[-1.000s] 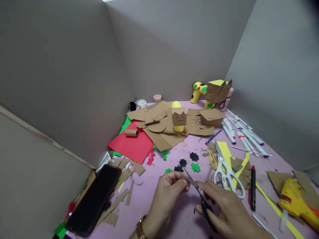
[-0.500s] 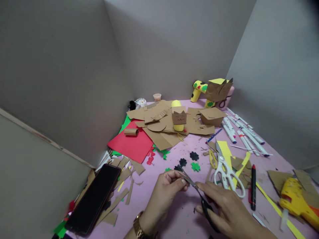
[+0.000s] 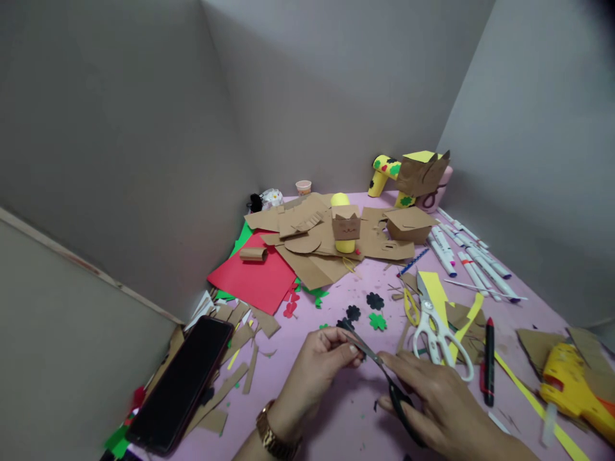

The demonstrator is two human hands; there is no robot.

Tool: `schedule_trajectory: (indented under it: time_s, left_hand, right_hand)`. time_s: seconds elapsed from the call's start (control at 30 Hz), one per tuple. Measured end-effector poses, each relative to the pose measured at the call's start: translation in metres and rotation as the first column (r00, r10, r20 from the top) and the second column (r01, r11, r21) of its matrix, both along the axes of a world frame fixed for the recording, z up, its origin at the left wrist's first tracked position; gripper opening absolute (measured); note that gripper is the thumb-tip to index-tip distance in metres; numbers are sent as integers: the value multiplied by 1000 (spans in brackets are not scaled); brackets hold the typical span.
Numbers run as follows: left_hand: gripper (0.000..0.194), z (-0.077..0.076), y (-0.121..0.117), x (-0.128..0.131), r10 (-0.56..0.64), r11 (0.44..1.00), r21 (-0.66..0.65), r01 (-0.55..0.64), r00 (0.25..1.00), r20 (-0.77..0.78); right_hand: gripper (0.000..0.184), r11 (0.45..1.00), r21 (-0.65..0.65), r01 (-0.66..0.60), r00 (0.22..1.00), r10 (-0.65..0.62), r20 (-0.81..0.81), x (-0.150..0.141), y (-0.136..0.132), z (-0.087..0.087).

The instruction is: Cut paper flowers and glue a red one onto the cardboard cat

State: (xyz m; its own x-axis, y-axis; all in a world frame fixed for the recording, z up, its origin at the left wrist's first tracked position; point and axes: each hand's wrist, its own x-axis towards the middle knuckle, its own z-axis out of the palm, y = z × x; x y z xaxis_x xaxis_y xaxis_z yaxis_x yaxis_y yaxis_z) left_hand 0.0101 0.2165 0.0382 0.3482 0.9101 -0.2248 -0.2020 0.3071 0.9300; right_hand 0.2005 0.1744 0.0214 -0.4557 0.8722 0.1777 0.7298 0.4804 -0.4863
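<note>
Black-handled scissors point(image 3: 400, 398) are gripped in my right hand point(image 3: 439, 400), their blades pointing up and left across the fingertips of my left hand. Thumb and fingers of my left hand point(image 3: 327, 358) are pinched together at the blades; a small dark scrap seems to be between them, mostly hidden. Just beyond the blade tips lie black flower cutouts point(image 3: 353, 312) and a green clover-shaped cutout point(image 3: 377, 321). White-handled scissors point(image 3: 437, 333) rest on the table right of my hands, on yellow paper strips point(image 3: 435, 291).
At left lies a phone point(image 3: 180, 384) among cardboard scraps, with red paper point(image 3: 254, 275) behind it. A cardboard cat face point(image 3: 346, 225) stands on cardboard sheets. Right are white markers point(image 3: 475, 272), a black-and-red crayon point(image 3: 489, 362) and a yellow glue gun point(image 3: 571, 387).
Almost nothing differs. Both hands keep their places, with only a very slight shift of the right hand and the scissors.
</note>
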Motion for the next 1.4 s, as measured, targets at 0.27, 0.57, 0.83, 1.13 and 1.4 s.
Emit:
schedule_trajectory:
  time_s: [0.27,0.57,0.83,1.13,1.4]
  left_hand:
    - [13,-4,2,1,17,997,-78,-14,999,31]
    - [20,-9,7,2,165,973,-189,-133,972,166]
    - [18,7,19,8,255,954,-214,-210,943,215]
    - [17,-3,19,26,234,971,12,-238,962,139]
    - [12,-22,11,23,226,901,409,-143,960,-162]
  right_hand:
    - [25,999,-35,-12,995,8,-98,-3,1,-6]
    - [43,976,-17,216,952,-207,224,26,12,-22]
    - [28,990,-44,136,984,-130,120,21,20,-6]
    - [29,952,-205,227,866,-293,-406,-14,33,26]
    - [23,934,-291,206,701,-349,-622,-27,38,7]
